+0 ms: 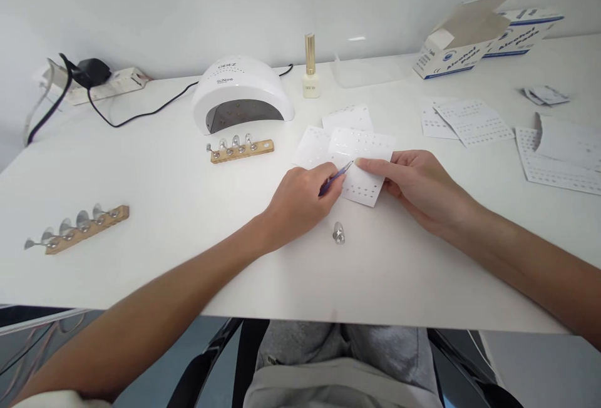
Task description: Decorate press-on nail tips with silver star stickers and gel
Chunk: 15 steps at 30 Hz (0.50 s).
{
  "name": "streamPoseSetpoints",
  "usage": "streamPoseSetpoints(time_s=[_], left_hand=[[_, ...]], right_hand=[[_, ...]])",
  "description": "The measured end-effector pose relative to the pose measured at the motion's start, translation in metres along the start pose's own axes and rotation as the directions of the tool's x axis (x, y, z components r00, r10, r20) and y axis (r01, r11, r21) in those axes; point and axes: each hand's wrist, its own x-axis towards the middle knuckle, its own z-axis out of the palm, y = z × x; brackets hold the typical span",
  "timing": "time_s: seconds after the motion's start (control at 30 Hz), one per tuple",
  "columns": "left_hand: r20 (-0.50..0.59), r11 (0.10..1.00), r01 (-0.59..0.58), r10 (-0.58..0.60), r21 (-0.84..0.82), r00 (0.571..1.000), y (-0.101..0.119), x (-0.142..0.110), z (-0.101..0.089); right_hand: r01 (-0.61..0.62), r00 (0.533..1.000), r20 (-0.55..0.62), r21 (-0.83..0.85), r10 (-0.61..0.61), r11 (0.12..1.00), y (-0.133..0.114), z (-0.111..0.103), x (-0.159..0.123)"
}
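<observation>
My left hand (pixel 305 192) is closed around a slim purple tool (pixel 336 178) with a pointed, metallic tip. It could be tweezers, but its full shape is hidden in the fingers. The tip touches or nearly touches a white sticker sheet (pixel 359 145) bearing rows of small silvery shapes. My right hand (pixel 417 183) grips this sheet at its right edge, thumb on top and fingers underneath. More sticker sheets (pixel 348 118) lie just behind it. A clear nail tip (pixel 339 233) on a small metal stand rests on the table below the hands.
A white nail lamp (pixel 241 89) stands behind a wooden strip (pixel 241 152) of nail tips; another strip (pixel 89 231) lies left. Nail polish (pixel 310 73), a clear tray (pixel 369 75) and alcohol pad boxes (pixel 462 51) line the back. Sheets (pixel 474 121) lie right, a power strip (pixel 117 84) back left.
</observation>
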Motion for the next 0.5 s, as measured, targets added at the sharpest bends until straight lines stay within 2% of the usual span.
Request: streamPoseSetpoints(time_s=[0.2,0.5], left_hand=[[-0.005,1.000,-0.001,0.001,-0.019,1.000,0.0016,0.0007,-0.0004],[0.044,0.996,0.073,-0.070,-0.059,0.997,0.0068,-0.0002,-0.0080]], right_hand=[[0.012,1.000,-0.006,0.009,-0.012,1.000,-0.0016,0.0002,-0.0009],[0.061,0.998,-0.002,0.029,-0.061,0.998,-0.0004,0.0012,-0.0003]])
